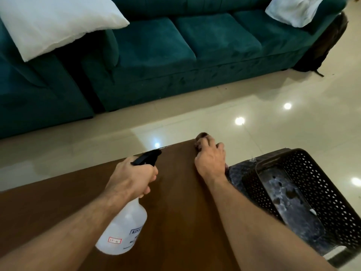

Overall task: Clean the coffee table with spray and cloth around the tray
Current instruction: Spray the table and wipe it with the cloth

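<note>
Both forearms reach in from the near edge, over the brown desk [175, 222]. Left hand [132, 178] has its grip closed round the neck of the one spray bottle [125, 227], a finger on the black trigger, nozzle aimed at the far edge of the desk. Right hand [212, 161] presses down with fingers curled over a dark cloth [201, 138], a single bunched wad that sits at the far edge of the desk, just left of the tray [304, 184]. One tray is in view, a dark perforated plastic one that stands on a marbled patch to the right of the brown top. I judge the bottle light, being clear and seemingly part full, rigid enough to hold by the neck, though slick if wet. That cloth looks soft and limp, best pinned under a flat palm. Such a tray is probably light and would slide if bumped. Beyond the desk stand a teal sofa [185, 45] and two white pillows [58, 22].
</note>
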